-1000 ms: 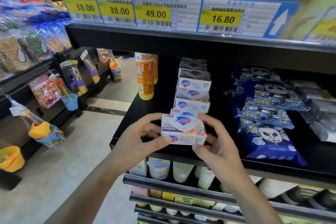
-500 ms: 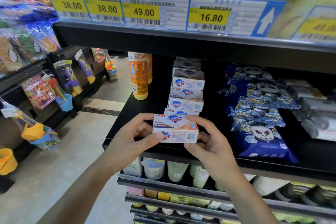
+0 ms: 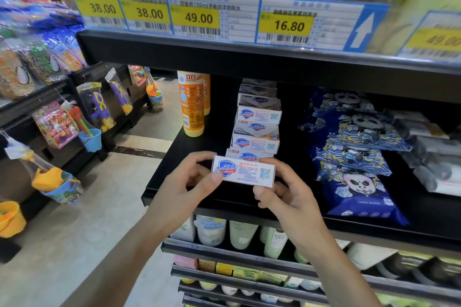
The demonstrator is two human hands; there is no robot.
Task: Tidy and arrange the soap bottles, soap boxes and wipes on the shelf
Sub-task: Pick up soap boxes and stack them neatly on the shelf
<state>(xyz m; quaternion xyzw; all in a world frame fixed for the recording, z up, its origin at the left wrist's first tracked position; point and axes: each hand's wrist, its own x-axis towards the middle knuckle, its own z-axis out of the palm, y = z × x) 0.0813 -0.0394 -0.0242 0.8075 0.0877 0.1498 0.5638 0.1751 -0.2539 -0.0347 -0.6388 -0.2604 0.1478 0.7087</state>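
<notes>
A white cardboard soap box with a blue shield logo is held above the front edge of the black shelf, its printed long face turned toward the camera. It is gripped at its left end by the left hand, thumb on the front face and fingers curled behind, and at its right end by the right hand, fingers curled over the top corner and thumb below. At twelve o'clock from the held box, a row of matching soap boxes is seen running back into the shelf, stacked in overlapping steps; the nearest is just behind the held one and partly hidden by it. At eleven o'clock an upright orange plastic bottle with a yellow base is stood, with a second one close behind it. At three o'clock, glossy blue soft wipe packs printed with pandas are laid flat in an overlapping line, well apart from the box. Further right, grey and white soft packs are piled. Yellow price tags are fixed along the edge of the shelf above. At nine o'clock, across the grey floor, bagged plastic toys are hung on another rack. Below, pale bottles are lined up.
</notes>
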